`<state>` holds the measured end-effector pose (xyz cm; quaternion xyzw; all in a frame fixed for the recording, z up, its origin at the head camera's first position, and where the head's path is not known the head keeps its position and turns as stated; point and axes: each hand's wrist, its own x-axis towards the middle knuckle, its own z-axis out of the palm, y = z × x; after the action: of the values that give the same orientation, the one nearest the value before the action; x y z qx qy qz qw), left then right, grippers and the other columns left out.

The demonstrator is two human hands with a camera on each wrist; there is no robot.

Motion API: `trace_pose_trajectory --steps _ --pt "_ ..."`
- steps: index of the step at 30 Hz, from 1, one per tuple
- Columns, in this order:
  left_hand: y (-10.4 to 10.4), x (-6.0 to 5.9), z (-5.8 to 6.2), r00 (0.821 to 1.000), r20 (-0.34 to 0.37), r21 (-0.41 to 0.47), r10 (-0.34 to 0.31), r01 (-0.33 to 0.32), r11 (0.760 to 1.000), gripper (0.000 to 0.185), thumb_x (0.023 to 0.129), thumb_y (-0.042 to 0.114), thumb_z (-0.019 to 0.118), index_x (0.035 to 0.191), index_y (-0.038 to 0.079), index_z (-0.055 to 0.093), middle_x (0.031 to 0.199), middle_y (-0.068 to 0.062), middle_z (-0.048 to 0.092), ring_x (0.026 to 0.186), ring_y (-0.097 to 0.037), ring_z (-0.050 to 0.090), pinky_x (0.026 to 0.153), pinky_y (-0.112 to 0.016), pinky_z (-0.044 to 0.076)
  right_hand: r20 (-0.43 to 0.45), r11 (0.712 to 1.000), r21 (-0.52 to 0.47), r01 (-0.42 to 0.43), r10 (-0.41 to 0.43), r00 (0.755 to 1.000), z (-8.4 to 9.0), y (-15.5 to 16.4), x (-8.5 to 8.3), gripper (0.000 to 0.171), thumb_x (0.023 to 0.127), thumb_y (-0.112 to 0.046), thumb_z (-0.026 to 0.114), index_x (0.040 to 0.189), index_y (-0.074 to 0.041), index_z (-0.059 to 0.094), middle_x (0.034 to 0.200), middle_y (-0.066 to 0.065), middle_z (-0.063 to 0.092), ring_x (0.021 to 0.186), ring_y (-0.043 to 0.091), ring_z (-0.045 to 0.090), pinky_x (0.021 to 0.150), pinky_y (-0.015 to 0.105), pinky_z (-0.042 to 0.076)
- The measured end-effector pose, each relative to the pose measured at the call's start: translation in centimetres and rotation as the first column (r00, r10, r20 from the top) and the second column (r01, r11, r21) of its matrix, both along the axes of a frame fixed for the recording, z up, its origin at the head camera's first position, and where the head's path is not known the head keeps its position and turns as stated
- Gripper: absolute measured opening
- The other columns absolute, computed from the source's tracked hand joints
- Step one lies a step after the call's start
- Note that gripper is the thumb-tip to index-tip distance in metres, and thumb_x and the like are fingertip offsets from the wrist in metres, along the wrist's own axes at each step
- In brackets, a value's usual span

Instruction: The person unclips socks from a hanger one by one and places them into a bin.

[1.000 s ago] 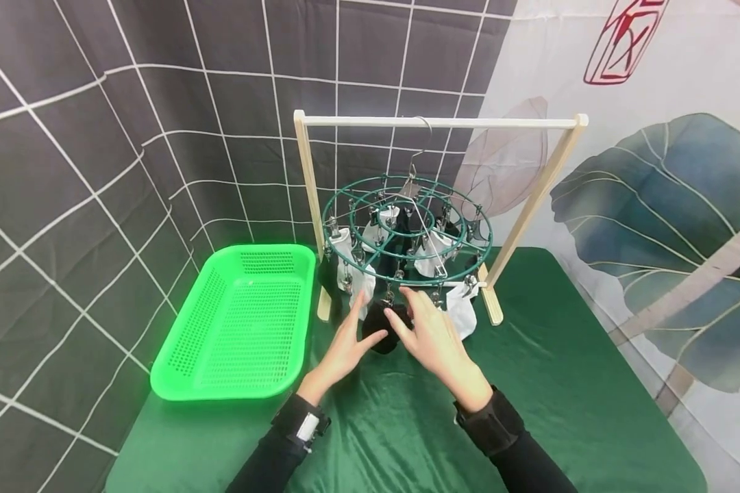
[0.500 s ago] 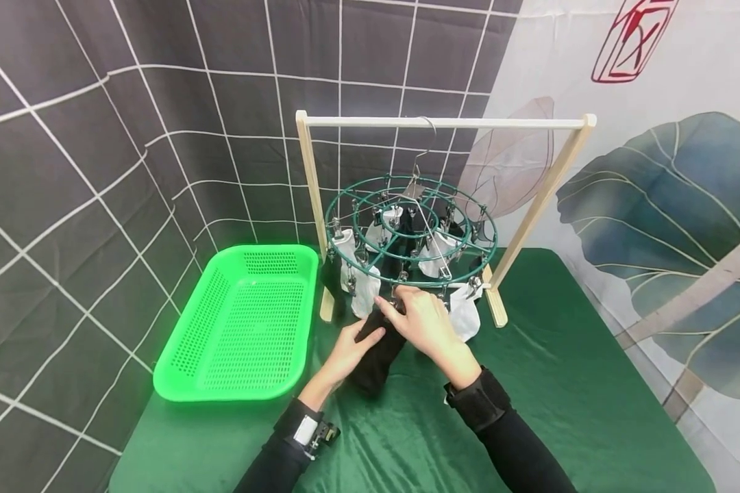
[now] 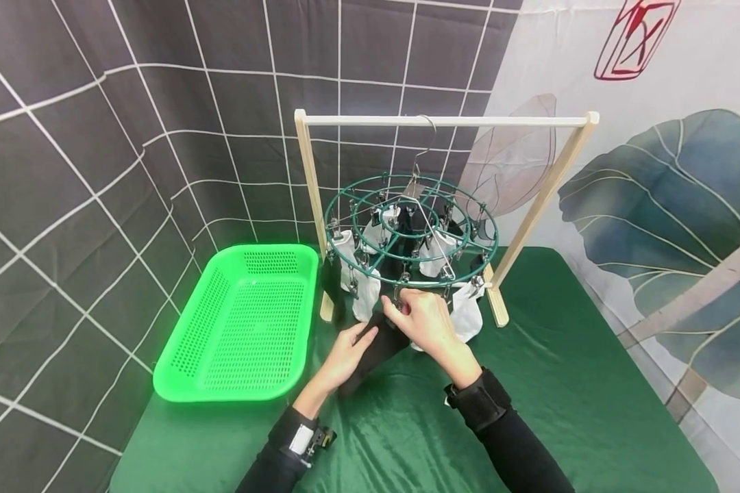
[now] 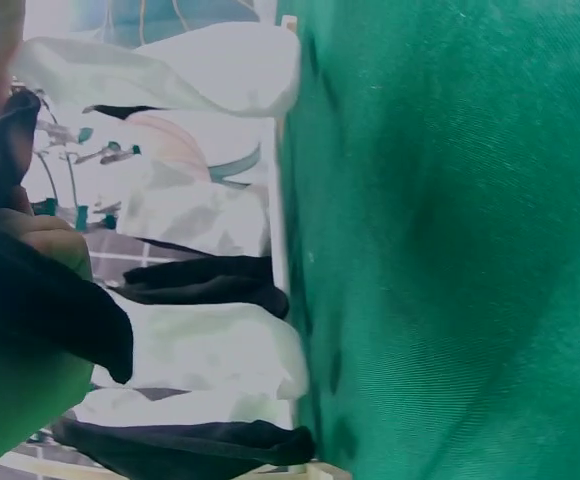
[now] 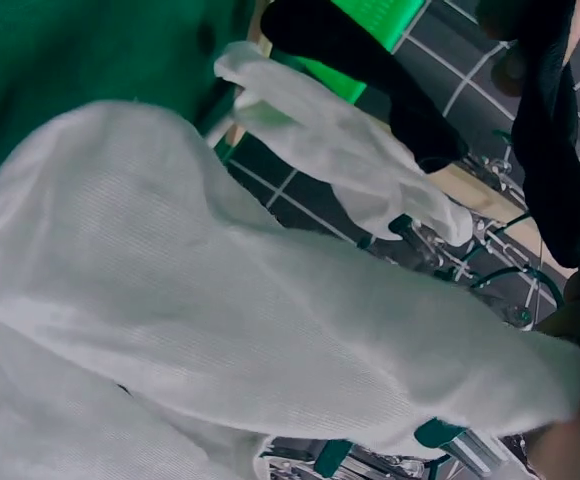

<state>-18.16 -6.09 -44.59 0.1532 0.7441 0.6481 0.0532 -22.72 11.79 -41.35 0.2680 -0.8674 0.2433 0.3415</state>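
Unclipping step: right hand (image 3: 428,322) fingers pinch the clip above the black sock (image 3: 373,349); left hand (image 3: 345,352) grips it below. Next, squeeze the clip and pull down.

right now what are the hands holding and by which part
Both hold one black sock hanging from the round clip hanger: the right hand pinches its top at the clip, the left hand grips it lower down.

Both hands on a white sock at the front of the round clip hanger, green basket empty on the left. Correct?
Not quite: the sock both hands work on is black, not white, as the head view shows. The left hand holds its lower part and the right hand is at its top by the round clip hanger. The green basket is empty, on the left.
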Motion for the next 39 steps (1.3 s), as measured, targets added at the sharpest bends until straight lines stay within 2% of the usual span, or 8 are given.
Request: trace_pose_trajectory --steps 7,15,19,23,27,33,36,39 --pt "0.0 0.5 0.5 0.994 -0.107 -0.112 0.018 -0.03 0.993 0.027 0.101 0.017 0.046 0.111 -0.001 0.064 0.101 -0.013 0.067 0.088 -0.016 0.06 0.08 -0.029 0.049 0.03 0.994 -0.01 -0.113 0.113 0.993 0.2 0.2 -0.1 0.044 0.087 -0.023 0.066 0.055 -0.018 0.036 0.053 -0.01 0.031 0.043 0.005 0.029 0.044 0.02 0.02" --pt "-1.0 -0.8 -2.3 0.97 -0.235 -0.282 0.066 -0.133 0.95 0.023 0.101 0.026 0.046 0.096 0.011 0.063 0.082 0.003 0.059 0.074 -0.012 0.053 0.069 -0.027 0.045 -0.013 0.98 -0.052 -0.191 0.191 0.982 0.4 0.4 -0.3 0.044 0.086 -0.016 0.067 0.054 -0.014 0.037 0.054 -0.007 0.029 0.045 0.004 0.026 0.045 0.019 0.019" --pt "-2.1 -0.7 -1.4 0.956 -0.282 -0.365 0.077 -0.181 0.913 0.02 0.1 0.022 0.047 0.091 0.011 0.062 0.08 0.001 0.059 0.073 -0.013 0.055 0.067 -0.029 0.046 -0.033 0.982 -0.072 -0.176 0.174 0.984 0.3 0.4 -0.5 0.044 0.085 -0.019 0.067 0.053 -0.015 0.037 0.052 -0.008 0.031 0.043 0.003 0.026 0.044 0.019 0.02" --pt "-3.8 -1.1 0.7 0.956 -0.286 -0.433 0.068 -0.193 0.88 0.018 0.1 0.017 0.048 0.101 0.008 0.064 0.09 -0.007 0.066 0.082 -0.021 0.062 0.075 -0.037 0.051 -0.025 0.985 -0.104 -0.141 0.139 0.99 0.4 0.3 -0.6 0.043 0.082 -0.022 0.068 0.053 -0.017 0.037 0.05 -0.009 0.033 0.043 0.003 0.028 0.043 0.02 0.022" --pt "-6.4 -2.2 3.0 0.961 -0.277 -0.542 0.029 -0.181 0.821 0.024 0.1 0.015 0.046 0.114 0.001 0.059 0.103 -0.017 0.064 0.094 -0.03 0.063 0.083 -0.044 0.051 -0.006 0.986 -0.114 -0.118 0.118 0.993 0.3 0.2 -0.7 0.043 0.082 -0.024 0.068 0.053 -0.018 0.036 0.05 -0.01 0.033 0.044 0.002 0.028 0.044 0.021 0.023" --pt "-10.7 -4.8 4.7 0.946 -0.323 -0.713 -0.034 -0.22 0.665 0.02 0.101 0.013 0.043 0.106 -0.003 0.053 0.083 -0.013 0.058 0.078 -0.031 0.061 0.071 -0.042 0.053 0.002 0.984 -0.117 -0.131 0.132 0.991 0.1 -0.1 -0.6 0.044 0.082 -0.024 0.07 0.054 -0.018 0.036 0.051 -0.011 0.032 0.045 0.002 0.027 0.045 0.021 0.024" --pt "-12.6 -6.1 4.4 0.942 -0.329 -0.742 -0.065 -0.216 0.634 0.019 0.1 0.008 0.042 0.106 -0.007 0.052 0.082 -0.016 0.059 0.08 -0.035 0.062 0.072 -0.044 0.053 -0.002 0.983 -0.121 -0.14 0.141 0.99 0.0 -0.1 -0.4 0.043 0.081 -0.025 0.07 0.054 -0.018 0.037 0.052 -0.011 0.032 0.045 0.002 0.028 0.045 0.02 0.024" --pt "-14.4 -7.2 3.0 0.949 -0.303 -0.759 -0.084 -0.187 0.624 0.019 0.099 0.005 0.041 0.103 -0.009 0.053 0.082 -0.017 0.059 0.081 -0.037 0.062 0.073 -0.045 0.052 -0.007 0.982 -0.112 -0.149 0.15 0.989 0.0 -0.2 -0.2 0.043 0.082 -0.026 0.07 0.054 -0.019 0.038 0.052 -0.011 0.034 0.045 0.002 0.029 0.045 0.02 0.025"
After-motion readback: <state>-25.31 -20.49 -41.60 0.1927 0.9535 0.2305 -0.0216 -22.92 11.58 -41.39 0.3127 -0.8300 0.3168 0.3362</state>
